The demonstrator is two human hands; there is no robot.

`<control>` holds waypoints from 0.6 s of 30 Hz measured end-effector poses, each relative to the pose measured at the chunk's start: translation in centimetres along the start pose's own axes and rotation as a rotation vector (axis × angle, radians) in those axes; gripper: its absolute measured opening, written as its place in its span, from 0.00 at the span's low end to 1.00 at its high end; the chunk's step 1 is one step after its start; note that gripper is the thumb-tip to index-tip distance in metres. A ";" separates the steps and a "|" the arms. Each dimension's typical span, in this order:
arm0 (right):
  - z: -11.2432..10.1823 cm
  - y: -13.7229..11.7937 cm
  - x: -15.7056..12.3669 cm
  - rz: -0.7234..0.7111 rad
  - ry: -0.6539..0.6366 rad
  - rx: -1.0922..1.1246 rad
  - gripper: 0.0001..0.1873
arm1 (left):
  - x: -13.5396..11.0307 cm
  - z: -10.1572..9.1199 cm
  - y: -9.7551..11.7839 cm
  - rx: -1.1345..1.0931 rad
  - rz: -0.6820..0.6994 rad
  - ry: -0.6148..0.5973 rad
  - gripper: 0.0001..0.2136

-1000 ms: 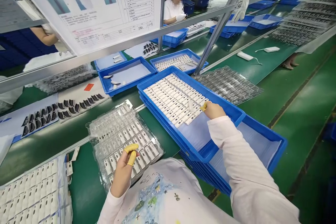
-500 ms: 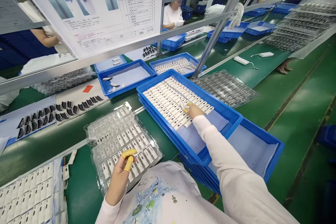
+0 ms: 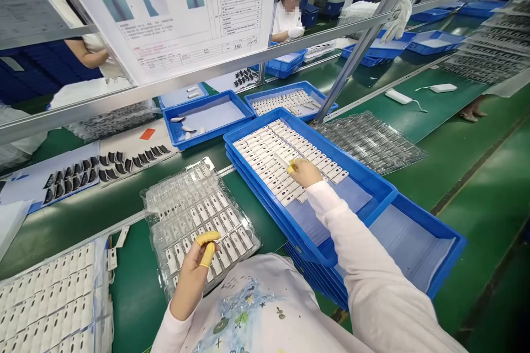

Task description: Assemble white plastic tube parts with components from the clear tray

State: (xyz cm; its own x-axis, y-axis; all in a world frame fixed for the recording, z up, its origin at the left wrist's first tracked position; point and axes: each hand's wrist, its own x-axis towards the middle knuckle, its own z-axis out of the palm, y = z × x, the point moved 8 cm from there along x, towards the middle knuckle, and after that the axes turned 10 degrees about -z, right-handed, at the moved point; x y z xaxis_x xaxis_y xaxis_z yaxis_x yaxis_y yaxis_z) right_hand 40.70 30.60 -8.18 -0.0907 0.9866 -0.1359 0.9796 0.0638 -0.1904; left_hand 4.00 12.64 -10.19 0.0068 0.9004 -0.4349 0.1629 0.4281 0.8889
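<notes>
My right hand, with yellow finger cots on, is closed in a pinch over the stacked blue tray. A slim white plastic piece sticks out of its fingertips, above rows of similar white pieces with dark oval holes. My left hand, also in yellow finger cots, hovers over the clear blister tray. Its thumb and index finger are curled together; whatever lies between them, if anything, I cannot make out. White pieces fill the near slots of the blister tray.
More white pieces lie in rows at the lower left. Dark curved parts rest on sheets at left. Another blue tray stands behind. A metal frame with a posted sheet crosses the bench. Co-workers sit beyond.
The view has shifted slightly, so the scene sits further right. The white piece in my right hand now tilts lower towards the rows. My left hand keeps its place over the blister tray.
</notes>
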 end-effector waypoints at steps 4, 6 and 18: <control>-2.4 -9.6 -4.2 -0.446 -0.108 0.079 0.10 | -0.4 0.1 3.2 0.109 0.136 0.071 0.21; -3.3 -14.8 -7.2 -0.728 -0.163 0.040 0.10 | -0.9 0.4 5.5 0.196 0.238 0.070 0.21; -4.5 -23.6 -12.5 -1.186 -0.127 0.046 0.07 | -3.7 2.9 7.4 0.476 0.212 -0.490 0.19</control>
State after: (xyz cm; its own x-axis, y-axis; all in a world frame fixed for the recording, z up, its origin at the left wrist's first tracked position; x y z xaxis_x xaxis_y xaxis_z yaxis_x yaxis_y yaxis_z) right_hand 19.48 17.42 2.37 -0.9542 0.2941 0.0539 0.2660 0.9172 -0.2965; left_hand 8.06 12.21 -2.39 0.5103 0.7745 -0.3738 0.5210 0.0674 0.8509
